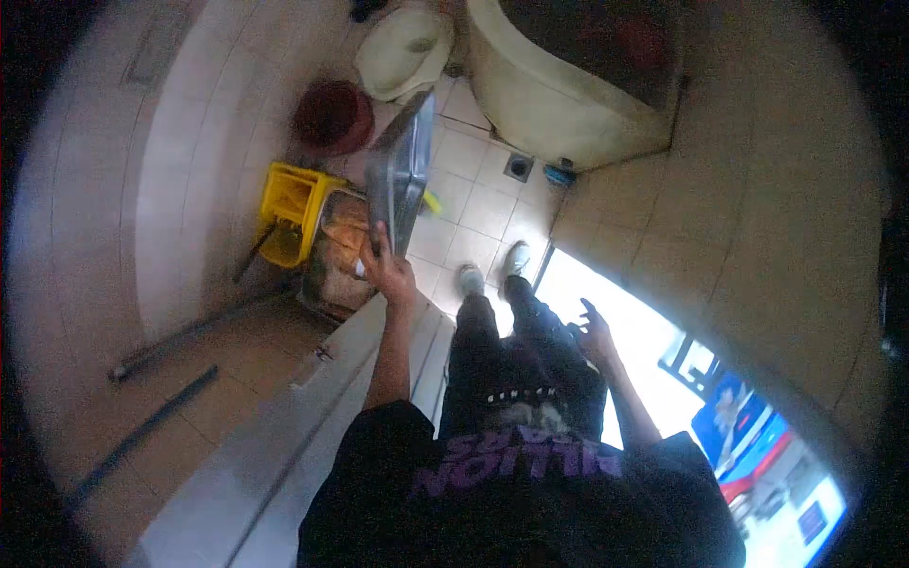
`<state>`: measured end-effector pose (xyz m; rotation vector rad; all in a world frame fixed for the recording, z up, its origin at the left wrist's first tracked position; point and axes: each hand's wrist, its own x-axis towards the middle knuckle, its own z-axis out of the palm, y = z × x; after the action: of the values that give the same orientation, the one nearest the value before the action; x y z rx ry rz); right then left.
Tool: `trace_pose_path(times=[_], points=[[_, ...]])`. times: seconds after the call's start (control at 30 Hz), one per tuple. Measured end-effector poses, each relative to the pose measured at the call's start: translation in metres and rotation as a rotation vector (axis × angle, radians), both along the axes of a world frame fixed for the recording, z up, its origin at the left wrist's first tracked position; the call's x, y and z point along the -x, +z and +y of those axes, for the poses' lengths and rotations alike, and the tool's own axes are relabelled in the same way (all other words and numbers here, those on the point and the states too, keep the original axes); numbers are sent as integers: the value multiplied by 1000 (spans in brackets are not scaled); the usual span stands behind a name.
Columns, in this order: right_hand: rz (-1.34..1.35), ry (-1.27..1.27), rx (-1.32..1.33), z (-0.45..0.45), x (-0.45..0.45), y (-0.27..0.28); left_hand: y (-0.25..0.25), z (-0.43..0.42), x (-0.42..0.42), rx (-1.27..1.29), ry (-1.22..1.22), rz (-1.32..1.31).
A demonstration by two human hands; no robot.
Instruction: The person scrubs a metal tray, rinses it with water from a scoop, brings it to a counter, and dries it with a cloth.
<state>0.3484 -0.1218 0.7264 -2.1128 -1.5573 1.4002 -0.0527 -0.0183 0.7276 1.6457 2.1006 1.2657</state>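
My left hand [388,275] grips the lower edge of a grey tray-like lid [400,170], which stands tilted almost on its side. Just left of it, partly behind my fingers, is an open metal-rimmed container [327,295] with orange-brown contents [347,227] that I cannot make out. To the right, my right hand [594,336] hangs beside my leg with its fingers apart and nothing in them. A yellow plastic frame [291,213] adjoins the container on its left side.
A dark red bucket [333,117] stands near a pale toilet [405,55]. A large corner tub [559,104] fills the back. A floor drain [518,168] and a blue object [560,175] lie before it. White panels [284,426] stand at the lower left.
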Motion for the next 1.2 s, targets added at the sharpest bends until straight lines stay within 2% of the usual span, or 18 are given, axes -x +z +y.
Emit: trace_pose_path(times=[0.07,0.13,0.17,0.27,0.33,0.4,0.5,0.6,0.63,0.7,0.77,0.83,0.9,0.93,1.0,1.03,1.07,1.2], points=[[-35,-2,-71,-86,-47,-30,32,4,4,39,106,198],[-168,-336,42,-193,-101,-73,29,-7,18,161,18,130],[-170,-362,52,-225,-104,-61,35,-5,18,133,75,36],[-224,-588,471,-299,-79,-21,47,-1,24,2,65,-96],[-227,-701,715,-332,-53,-8,21,-11,37,234,257,-103],[-133,-686,780,-349,-30,-14,7,-13,33,221,193,27],[-11,-548,673,-353,25,-21,47,-7,18,89,18,334],[69,-475,531,-333,53,-22,-23,4,54,329,185,-30],[65,-473,493,-326,56,-21,-22,7,54,378,165,-63],[37,-495,412,-316,55,-18,35,-7,30,110,-74,442],[-18,-652,357,-310,40,-15,36,-7,32,13,-225,404],[-65,-849,303,-302,19,-8,-40,5,90,174,77,195],[-153,-1068,230,-298,0,0,21,-9,47,181,74,542],[-135,-1084,217,-298,-8,3,24,-6,46,156,64,548],[-207,-1112,84,-300,-29,2,35,-15,49,-25,-312,690],[-83,-1172,72,-304,-41,-12,45,-17,45,-48,-311,699],[-66,-1182,55,-314,-48,-23,56,-19,39,368,25,621],[-150,-1211,20,-380,-80,-39,62,-54,11,489,321,609]])
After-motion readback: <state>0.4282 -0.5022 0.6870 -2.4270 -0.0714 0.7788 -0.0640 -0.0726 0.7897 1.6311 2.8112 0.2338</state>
